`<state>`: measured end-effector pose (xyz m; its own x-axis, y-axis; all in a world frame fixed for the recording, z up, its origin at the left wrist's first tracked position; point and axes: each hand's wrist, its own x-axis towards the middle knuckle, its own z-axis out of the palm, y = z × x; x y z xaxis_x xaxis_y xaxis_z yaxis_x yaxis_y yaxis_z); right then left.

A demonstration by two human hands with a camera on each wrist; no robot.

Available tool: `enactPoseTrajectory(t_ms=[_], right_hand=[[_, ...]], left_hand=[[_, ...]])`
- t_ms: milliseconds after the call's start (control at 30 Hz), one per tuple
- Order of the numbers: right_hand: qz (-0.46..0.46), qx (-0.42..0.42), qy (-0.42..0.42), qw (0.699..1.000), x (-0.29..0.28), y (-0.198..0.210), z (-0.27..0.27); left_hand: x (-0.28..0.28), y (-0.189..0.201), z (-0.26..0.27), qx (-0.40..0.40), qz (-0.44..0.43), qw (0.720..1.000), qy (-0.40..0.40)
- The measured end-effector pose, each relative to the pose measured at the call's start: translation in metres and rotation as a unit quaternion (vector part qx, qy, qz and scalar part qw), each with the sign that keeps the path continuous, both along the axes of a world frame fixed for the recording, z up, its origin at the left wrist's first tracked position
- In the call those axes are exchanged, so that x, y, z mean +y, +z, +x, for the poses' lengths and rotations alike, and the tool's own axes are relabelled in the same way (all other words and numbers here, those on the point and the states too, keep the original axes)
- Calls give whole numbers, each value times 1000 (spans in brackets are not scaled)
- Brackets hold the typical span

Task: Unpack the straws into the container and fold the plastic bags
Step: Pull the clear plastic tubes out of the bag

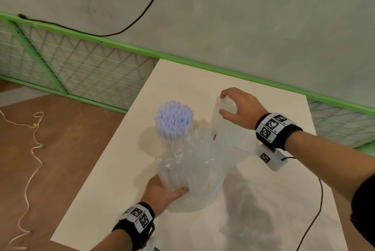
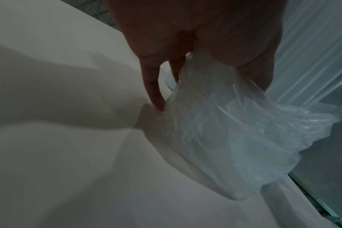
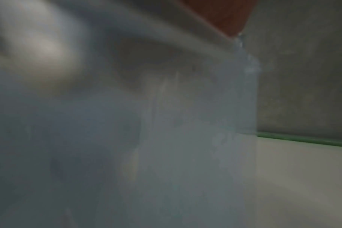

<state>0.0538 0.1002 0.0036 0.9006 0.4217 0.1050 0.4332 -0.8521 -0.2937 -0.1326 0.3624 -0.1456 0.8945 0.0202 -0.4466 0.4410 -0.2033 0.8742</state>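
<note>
1. On the pale table [image 1: 274,200] that runs out from the grey wall [image 1: 243,17] and its green mesh fence [image 1: 81,68], everything for this job sits toward the near-middle; brown floor [image 1: 71,139] shows off to the left, with a thin white cord [image 1: 33,159] trailing over it.
2. The biggest thing on the table is the crumpled clear plastic bag [image 1: 194,161], bunched around a bundle of straws [image 1: 174,121] that stands upright, its pale bluish tips poking out of the top.
3. Behind and to the right of the bundle stands a clear, tall container [image 1: 218,121], upright on the table, just beside the bag.
4. The left hand [image 1: 162,192] is wrapped around the lower part of the bagged bundle, thumb across the front, fingers behind; the left wrist view shows the fingers [image 2: 152,86] against the wrinkled plastic bag [image 2: 234,131] close to the table [image 2: 68,169].
5. The right hand [image 1: 241,106] is curled over the top rim of the container, thumb and fingers gripping it from above.
6. The right wrist view is too blurred to add much: cloudy plastic fills it.
7. Both wrists wear black bands with printed square markers [image 1: 272,127].
</note>
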Motion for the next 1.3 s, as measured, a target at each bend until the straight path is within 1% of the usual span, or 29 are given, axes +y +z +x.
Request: enactPoseTrajectory(t_ms=[67, 200, 233, 333, 367, 400, 467, 533, 633, 700, 767, 800, 833, 900, 967, 1000, 1033, 1100, 1167, 1233, 1300], right_hand=[[12, -5, -3, 1000, 2, -2, -1], [38, -47, 6, 998, -2, -12, 2], [53, -56, 0, 997, -4, -13, 5], [123, -81, -52, 988, -14, -5, 13], [135, -74, -62, 986, -19, -1, 15], [128, -51, -57, 989, -22, 3, 15], [71, 18, -9, 997, -24, 4, 9], [34, 57, 22, 998, -22, 2, 2], [-11, 49, 31, 998, -12, 0, -2], [-102, 29, 41, 993, -6, -6, -5], [-213, 10, 51, 976, -2, -12, -9], [-252, 7, 50, 966, -2, -14, -11], [-275, 6, 49, 960, -2, -14, -12], [-289, 12, 51, 956, -3, -10, -14], [-278, 31, 53, 959, -5, -3, -16], [-246, 38, 53, 967, -4, 1, -18], [-198, 31, 52, 978, -4, 6, -22], [-89, -13, 48, 995, 1, 19, -35], [-7, -47, 44, 998, 8, 34, -57], [-1, -27, 26, 999, 16, 50, -88], [-42, 32, 8, 999, 22, 57, -124]], left_hand=[[-1, 0, 0, -3, 1, 1000, 0], [-1, 1, 0, -2, 1, 1000, 3], [-1, 1, 0, -3, 1, 1000, 3], [-2, 2, -1, -4, -1, 1000, 5], [-2, 2, -1, -4, -3, 1000, 5], [-2, 2, -2, -3, -4, 1000, 7], [-2, 2, -1, -1, -3, 1000, 6], [-2, 2, -1, -2, -4, 1000, 2], [-2, 2, -1, -6, 1, 1000, 1], [-2, 3, -1, -7, 6, 1000, 2], [-2, 4, -1, -10, 7, 1000, 3], [-2, 4, -1, -10, 6, 1000, 4], [-2, 4, -1, -11, 6, 1000, 4], [-2, 2, -1, -14, 10, 1000, 3], [-1, 1, -1, -16, 12, 1000, 0], [-1, 1, -1, -16, 14, 1000, -3], [-1, 1, -1, -15, 15, 1000, -6], [0, 0, 0, -15, 19, 1000, -7], [0, -1, 0, -16, 23, 1000, -4], [-1, -1, 0, -13, 20, 1000, 1], [-1, -1, 0, -13, 17, 1000, 4]])
